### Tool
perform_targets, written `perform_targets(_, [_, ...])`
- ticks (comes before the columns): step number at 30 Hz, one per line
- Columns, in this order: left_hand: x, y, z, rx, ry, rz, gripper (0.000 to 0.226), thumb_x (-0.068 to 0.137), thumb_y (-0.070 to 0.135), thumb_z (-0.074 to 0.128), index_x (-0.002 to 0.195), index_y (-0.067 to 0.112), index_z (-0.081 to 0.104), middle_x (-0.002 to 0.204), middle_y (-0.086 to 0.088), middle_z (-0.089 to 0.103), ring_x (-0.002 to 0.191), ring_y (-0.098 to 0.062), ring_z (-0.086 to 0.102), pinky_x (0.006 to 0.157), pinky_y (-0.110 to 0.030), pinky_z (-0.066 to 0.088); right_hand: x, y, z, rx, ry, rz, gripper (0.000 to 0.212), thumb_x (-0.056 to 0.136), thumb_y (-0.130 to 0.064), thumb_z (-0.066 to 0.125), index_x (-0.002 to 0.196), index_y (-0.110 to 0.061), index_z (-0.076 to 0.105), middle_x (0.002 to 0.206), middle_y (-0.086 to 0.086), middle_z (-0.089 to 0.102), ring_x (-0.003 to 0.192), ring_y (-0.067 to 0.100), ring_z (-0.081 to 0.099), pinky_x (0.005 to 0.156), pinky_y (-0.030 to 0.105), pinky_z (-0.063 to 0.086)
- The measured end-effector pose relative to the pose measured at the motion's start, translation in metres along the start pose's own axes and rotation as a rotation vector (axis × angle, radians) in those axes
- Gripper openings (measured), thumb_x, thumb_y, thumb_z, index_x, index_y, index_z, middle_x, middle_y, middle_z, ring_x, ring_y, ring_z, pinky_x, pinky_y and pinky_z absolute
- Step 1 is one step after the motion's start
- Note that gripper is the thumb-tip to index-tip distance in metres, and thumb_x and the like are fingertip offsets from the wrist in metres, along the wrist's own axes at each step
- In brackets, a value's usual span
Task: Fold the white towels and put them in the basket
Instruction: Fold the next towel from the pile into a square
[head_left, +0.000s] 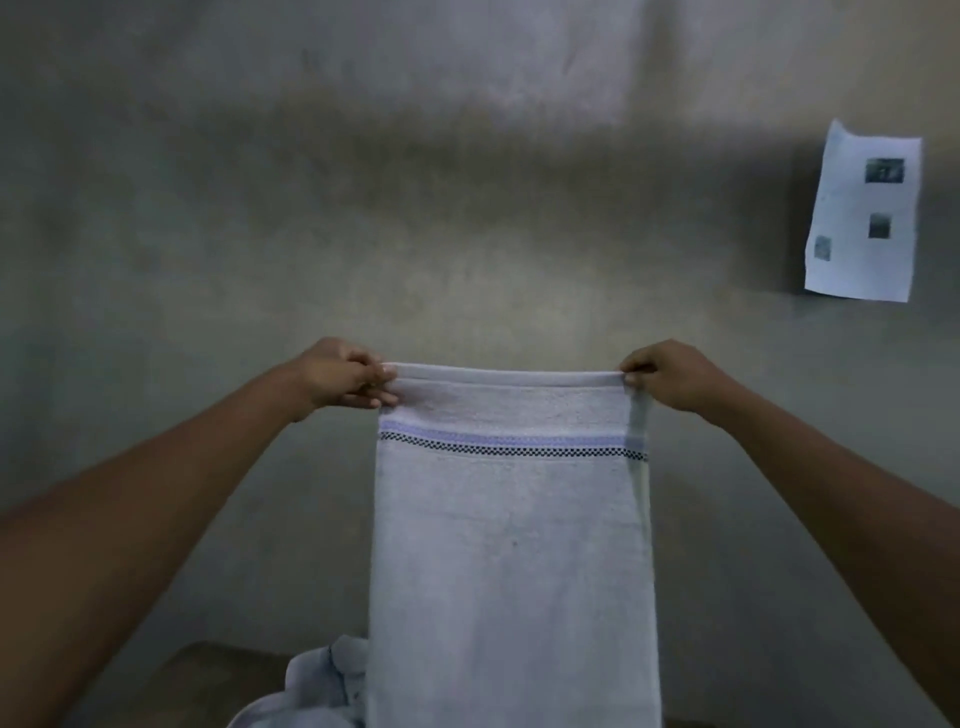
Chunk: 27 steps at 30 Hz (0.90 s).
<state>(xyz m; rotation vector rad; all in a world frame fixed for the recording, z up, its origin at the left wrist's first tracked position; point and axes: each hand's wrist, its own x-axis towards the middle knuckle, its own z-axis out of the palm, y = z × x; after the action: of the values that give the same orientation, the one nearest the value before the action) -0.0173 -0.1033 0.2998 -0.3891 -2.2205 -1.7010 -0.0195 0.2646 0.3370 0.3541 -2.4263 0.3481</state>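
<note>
towel (511, 561): white, lilac band, black-checked line | wall (363, 208): grey-green | paper (862, 218): white, 3 dark squares

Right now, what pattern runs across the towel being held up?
A pale lilac band with a dark checkered line beneath it crosses the white towel, in the head view.

Towel (511, 545): hangs upright at centre frame, running down toward 6 o'clock and out of view, in front of the wall (363, 208); its top edge is pinched at the 9 o'clock corner by the left hand (345, 375) and at the 3 o'clock corner by the right hand (670, 375), the two hands level and well apart. Heap of cloth (317, 686): lies at 7 o'clock, just beside the towel's lower part and partly behind it. Paper sheet (865, 218): fixed on the wall at 2 o'clock, above the right hand.
</note>
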Motion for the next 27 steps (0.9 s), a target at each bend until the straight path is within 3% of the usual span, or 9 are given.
perform_targets(4, [0.018, 0.007, 0.02, -0.053, 0.166, 0.23, 0.008, 0.086, 0.007, 0.064, 0.078, 0.007, 0.064, 0.074, -0.011, 0.066, 0.057, -0.006, 0.067, 0.06, -0.017, 0.057, 0.004, 0.011, -0.004, 0.139, 0.21, 0.115, 0.02, 0.09, -0.007, 0.054, 0.102, -0.006, 0.07, 0.083, 0.01, 0.067, 0.062, 0.022, 0.061, 0.066, 0.027, 0.05])
perform_targets(8, [0.015, 0.04, 0.02, -0.091, 0.225, 0.384, 0.009, 0.087, 0.009, 0.063, 0.078, 0.011, 0.063, 0.074, -0.006, 0.067, 0.059, -0.005, 0.068, 0.059, -0.015, 0.056, 0.004, 0.008, -0.035, 0.171, 0.355, 0.03, 0.017, 0.088, -0.005, 0.054, 0.094, -0.005, 0.07, 0.084, 0.014, 0.07, 0.079, 0.031, 0.067, 0.083, 0.044, 0.054])
perform_targets(11, [-0.002, 0.046, 0.011, 0.064, 0.218, 0.406, 0.007, 0.088, 0.016, 0.063, 0.081, 0.016, 0.063, 0.067, 0.005, 0.07, 0.058, -0.001, 0.066, 0.051, -0.012, 0.05, -0.015, -0.002, -0.053, 0.108, 0.326, -0.018, 0.015, 0.09, -0.009, 0.055, 0.095, -0.005, 0.068, 0.083, 0.009, 0.065, 0.074, 0.025, 0.062, 0.078, 0.035, 0.051])
perform_targets(14, [-0.036, 0.026, -0.004, 0.301, 0.113, 0.38, 0.007, 0.085, 0.022, 0.066, 0.08, 0.018, 0.068, 0.062, 0.009, 0.07, 0.056, 0.004, 0.06, 0.05, -0.009, 0.042, -0.055, -0.01, -0.057, 0.082, 0.103, -0.066, 0.013, 0.092, -0.013, 0.055, 0.093, -0.01, 0.067, 0.076, 0.002, 0.061, 0.059, 0.009, 0.05, 0.06, 0.026, 0.041])
perform_targets(16, [-0.067, 0.004, -0.009, 0.366, -0.006, 0.311, 0.011, 0.08, 0.029, 0.068, 0.08, 0.019, 0.071, 0.069, 0.009, 0.071, 0.06, 0.003, 0.058, 0.059, -0.014, 0.045, -0.086, -0.007, -0.045, 0.149, -0.053, -0.05, 0.013, 0.092, -0.014, 0.056, 0.088, -0.009, 0.067, 0.067, -0.001, 0.06, 0.055, 0.01, 0.049, 0.056, 0.022, 0.04])
perform_targets(21, [-0.14, -0.075, -0.011, 0.292, -0.393, 0.024, 0.055, 0.056, 0.057, 0.081, 0.085, 0.011, 0.074, 0.083, -0.004, 0.073, 0.075, -0.007, 0.064, 0.07, -0.015, 0.052, -0.17, 0.01, 0.006, 0.468, -0.455, 0.092, 0.011, 0.089, -0.015, 0.062, 0.084, -0.006, 0.068, 0.058, -0.004, 0.054, 0.053, 0.011, 0.041, 0.051, 0.017, 0.035])
perform_targets(25, [-0.183, -0.128, 0.004, 0.241, -0.647, -0.249, 0.034, 0.081, 0.024, 0.072, 0.093, -0.007, 0.067, 0.084, -0.01, 0.067, 0.074, -0.012, 0.059, 0.065, -0.017, 0.048, -0.221, 0.022, 0.051, 0.566, -0.778, 0.154, 0.018, 0.084, -0.022, 0.062, 0.083, -0.004, 0.066, 0.058, -0.001, 0.05, 0.05, 0.008, 0.036, 0.047, 0.017, 0.03])
perform_targets(27, [-0.196, -0.155, 0.014, 0.222, -0.712, -0.338, 0.025, 0.082, 0.015, 0.067, 0.091, -0.008, 0.066, 0.084, -0.009, 0.066, 0.074, -0.01, 0.061, 0.065, -0.017, 0.048, -0.241, 0.031, 0.078, 0.582, -0.9, 0.16, 0.017, 0.084, -0.023, 0.064, 0.082, -0.007, 0.066, 0.06, 0.004, 0.051, 0.05, 0.01, 0.039, 0.048, 0.021, 0.031])
